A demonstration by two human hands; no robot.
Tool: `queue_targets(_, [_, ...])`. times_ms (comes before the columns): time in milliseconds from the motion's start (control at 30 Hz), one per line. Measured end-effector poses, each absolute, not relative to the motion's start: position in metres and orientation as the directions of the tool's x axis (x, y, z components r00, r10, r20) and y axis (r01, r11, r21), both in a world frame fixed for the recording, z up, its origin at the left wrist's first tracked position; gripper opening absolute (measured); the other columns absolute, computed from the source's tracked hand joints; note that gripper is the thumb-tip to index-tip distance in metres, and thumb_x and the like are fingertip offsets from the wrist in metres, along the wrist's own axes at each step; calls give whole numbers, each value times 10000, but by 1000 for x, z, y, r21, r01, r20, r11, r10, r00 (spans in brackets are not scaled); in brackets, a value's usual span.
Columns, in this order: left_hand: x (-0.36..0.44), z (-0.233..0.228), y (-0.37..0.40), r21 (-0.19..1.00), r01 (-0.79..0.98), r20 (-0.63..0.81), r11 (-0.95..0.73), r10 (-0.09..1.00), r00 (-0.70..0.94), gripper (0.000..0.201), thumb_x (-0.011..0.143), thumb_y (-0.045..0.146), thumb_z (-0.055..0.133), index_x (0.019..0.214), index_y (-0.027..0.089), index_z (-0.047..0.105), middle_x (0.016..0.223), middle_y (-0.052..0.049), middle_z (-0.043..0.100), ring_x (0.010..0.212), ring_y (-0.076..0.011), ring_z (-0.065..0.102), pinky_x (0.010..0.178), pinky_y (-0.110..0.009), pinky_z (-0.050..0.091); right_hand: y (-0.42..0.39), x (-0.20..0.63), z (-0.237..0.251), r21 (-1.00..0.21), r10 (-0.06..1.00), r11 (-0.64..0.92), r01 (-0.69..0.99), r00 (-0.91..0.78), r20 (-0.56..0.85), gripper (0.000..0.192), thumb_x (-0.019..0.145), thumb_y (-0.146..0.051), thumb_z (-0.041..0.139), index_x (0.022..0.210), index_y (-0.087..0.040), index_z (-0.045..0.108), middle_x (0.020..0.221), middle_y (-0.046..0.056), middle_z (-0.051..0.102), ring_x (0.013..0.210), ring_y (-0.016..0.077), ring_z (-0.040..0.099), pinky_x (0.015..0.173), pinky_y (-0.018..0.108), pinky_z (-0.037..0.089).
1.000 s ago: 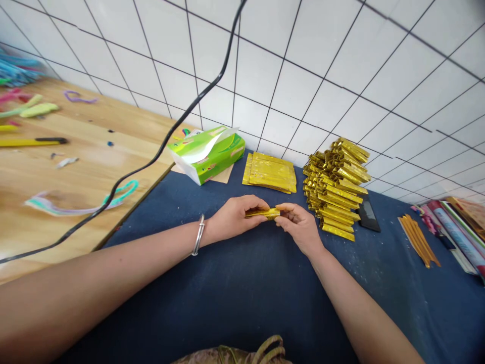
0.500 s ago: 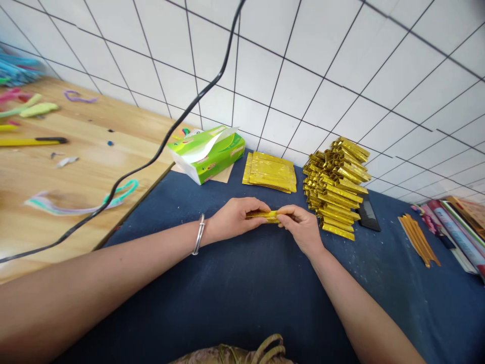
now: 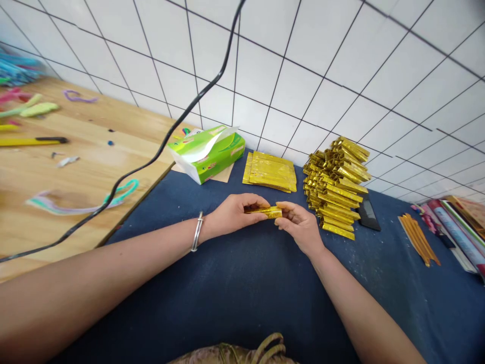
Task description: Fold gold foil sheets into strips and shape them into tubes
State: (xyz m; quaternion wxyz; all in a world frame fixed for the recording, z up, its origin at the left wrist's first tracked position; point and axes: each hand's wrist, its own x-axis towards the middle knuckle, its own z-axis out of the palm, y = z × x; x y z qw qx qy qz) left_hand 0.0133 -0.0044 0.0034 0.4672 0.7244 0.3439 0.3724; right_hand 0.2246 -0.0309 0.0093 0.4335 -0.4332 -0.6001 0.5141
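Note:
A folded strip of gold foil paper (image 3: pixel 273 212) lies across between my hands, just above the dark blue cloth. My left hand (image 3: pixel 238 215) is closed on its left part, thumb below and fingers above, covering that end. My right hand (image 3: pixel 299 222) is at the strip's right end, with thumb and forefinger parted around it; whether they touch its edges is hard to tell. Behind my hands lies a flat stack of gold foil sheets (image 3: pixel 270 172). To the right, a pile of folded gold strips (image 3: pixel 335 189) leans up near the wall.
A green tissue pack (image 3: pixel 208 154) sits at the back left. A black cable (image 3: pixel 197 98) hangs across the view. On the wooden table (image 3: pixel 87 172) lies a yellow cutter (image 3: pixel 34 142). A dark flat object (image 3: pixel 369 215), brown strips (image 3: pixel 419 240) and books (image 3: pixel 460 235) are rightward.
My right thumb and forefinger have parted from their pinch, showing more of the strip's right end. My left hand has shifted slightly left and keeps its hold.

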Motion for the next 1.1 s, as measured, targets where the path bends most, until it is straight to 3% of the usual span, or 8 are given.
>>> queue_targets(433, [12, 6, -6, 865, 195, 312, -462, 801, 511, 224, 831, 300, 574, 1011, 183, 638, 951, -28, 658, 853, -117, 601, 788, -238, 478, -32, 226, 9, -980, 969, 135, 145, -224, 101, 280, 739, -291, 696, 1006, -220, 651, 701, -19, 614, 608, 100, 572, 574, 243, 478])
queue_targets(700, [13, 2, -6, 858, 197, 331, -475, 803, 496, 221, 830, 288, 576, 1019, 185, 623, 934, -27, 645, 822, -113, 590, 753, -232, 481, -34, 222, 10, -987, 980, 125, 104, -169, 106, 303, 736, -292, 696, 1020, -226, 612, 801, -8, 633, 618, 104, 603, 562, 245, 496])
queue_targets(1100, [14, 7, -8, 850, 193, 346, -490, 795, 498, 199, 823, 266, 586, 998, 184, 633, 930, -29, 645, 841, -115, 595, 772, -231, 482, -35, 221, 14, -979, 982, 129, 157, -160, 104, 265, 743, -338, 681, 961, -207, 607, 699, -19, 618, 594, 107, 588, 559, 248, 488])
